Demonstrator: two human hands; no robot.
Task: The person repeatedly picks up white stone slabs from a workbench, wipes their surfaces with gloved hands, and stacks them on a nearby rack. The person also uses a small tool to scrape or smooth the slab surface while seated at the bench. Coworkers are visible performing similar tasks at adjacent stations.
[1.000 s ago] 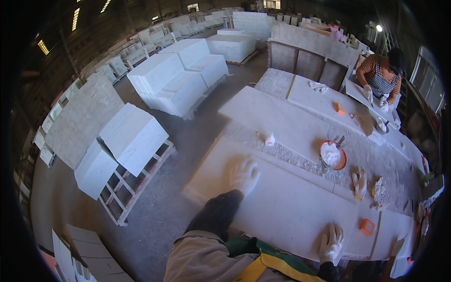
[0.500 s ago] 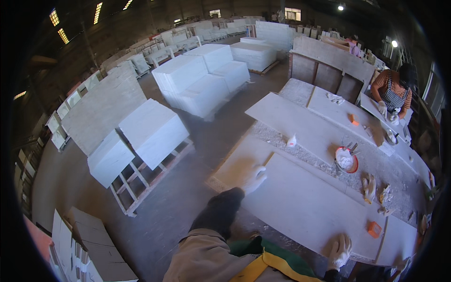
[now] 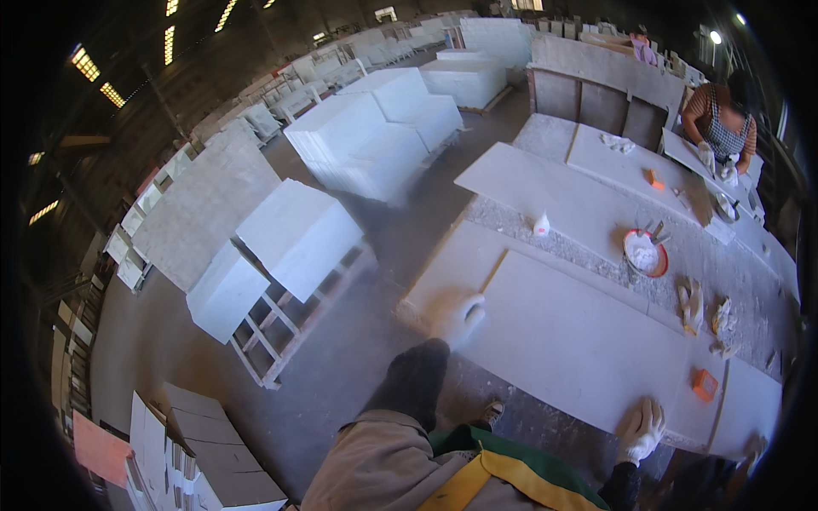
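Note:
My left hand (image 3: 458, 321), in a white glove, is at the near left end of a pale stone slab (image 3: 567, 328). Its fingers curl in toward the thumb, and blur hides whatever they may hold. My right hand (image 3: 643, 433), also gloved, lies on the slab's near edge with its fingers stretched out. Beyond that hand, to the right, an orange block (image 3: 705, 385) sits on the slab. The slab overlaps a second pale slab (image 3: 460, 260), whose left end shows beyond it.
A red-rimmed bowl of white paste (image 3: 645, 253), a white bottle (image 3: 541, 225) and loose gloves (image 3: 691, 304) lie farther across the table. A co-worker (image 3: 722, 128) bends over a panel at far right. Stacked slabs (image 3: 298, 238) stand on a pallet at left.
The whole view has shifted, with the table sliding up and right. Against the slab, my left hand has come nearer to me and a little left. My right hand keeps its place.

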